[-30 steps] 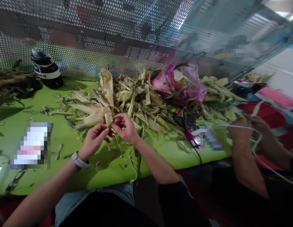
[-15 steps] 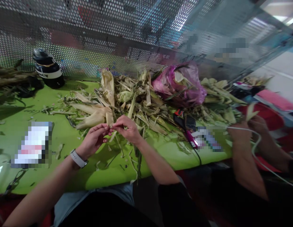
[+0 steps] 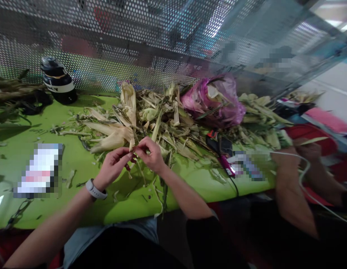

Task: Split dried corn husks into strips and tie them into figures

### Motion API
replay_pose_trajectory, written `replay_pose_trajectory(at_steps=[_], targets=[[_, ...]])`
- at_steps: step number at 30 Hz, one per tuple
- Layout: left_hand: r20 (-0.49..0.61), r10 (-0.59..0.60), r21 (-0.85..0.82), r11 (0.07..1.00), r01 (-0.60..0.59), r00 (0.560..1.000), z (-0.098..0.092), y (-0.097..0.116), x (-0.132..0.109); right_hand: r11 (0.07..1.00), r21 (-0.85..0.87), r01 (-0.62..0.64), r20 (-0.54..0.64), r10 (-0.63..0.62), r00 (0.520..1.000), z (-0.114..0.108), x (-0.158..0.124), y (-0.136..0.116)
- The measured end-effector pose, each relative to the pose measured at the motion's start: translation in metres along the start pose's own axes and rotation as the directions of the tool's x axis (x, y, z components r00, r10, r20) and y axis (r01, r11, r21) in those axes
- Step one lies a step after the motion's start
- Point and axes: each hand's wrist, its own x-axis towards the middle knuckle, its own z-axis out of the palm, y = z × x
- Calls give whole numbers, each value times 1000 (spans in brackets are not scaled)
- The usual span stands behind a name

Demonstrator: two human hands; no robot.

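Observation:
Between my fingertips is a pale strip of corn husk (image 3: 131, 144), pinched by both hands. My left hand (image 3: 114, 164), with a light wristband (image 3: 95, 189) behind it, closes thumb and fingers on the strip's lower end. Right beside it, my right hand (image 3: 151, 155) pinches the same strip from the other side. Just beyond my hands lies a bunch of dry husks (image 3: 111, 136) spread on the green table (image 3: 86, 209). A larger heap of husks and scraps (image 3: 173, 123) reaches back behind it. My fingers partly hide the strip.
A black bottle (image 3: 60, 80) stands at the back left, and a blurred-out phone (image 3: 39, 170) lies at left. Behind the heap rests a pink plastic bag (image 3: 215, 101). At right, a co-worker's hands (image 3: 291, 153) hold a husk near a white cable (image 3: 305, 168). A perforated metal panel (image 3: 106, 41) borders the back.
My left hand has turned and shifted slightly right, closer to my right hand. The husk strip between them looks narrower. The co-worker's husk has swung flatter toward the right.

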Motion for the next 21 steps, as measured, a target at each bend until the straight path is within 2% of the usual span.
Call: replay_pose_trajectory(at_steps=[3, 7, 10, 13, 18, 21], targets=[[25, 24, 45, 999, -25, 999, 1, -1, 0, 997, 35, -69, 15, 69, 998, 1, -2, -1], [28, -39, -67, 997, 41, 999, 1, 2, 2, 990, 78, -117, -4, 118, 993, -2, -1, -2], [0, -104, -189, 977, 102, 995, -1, 5, 3, 998, 65, -3, 39, 1, 999, -7, 1, -1], [17, -157, -271, 950, 156, 987, -1, 7, 3, 992, -3, 130, 95, -129, 987, -9, 4, 1], [30, -210, -340, 917, 208, 977, -1, 8, 4, 985, -60, 160, 78, -156, 985, -7, 6, 5], [56, -217, -323, 920, 224, 974, -3, 7, 4, 980, -39, 196, 54, -194, 980, -5, 6, 5]])
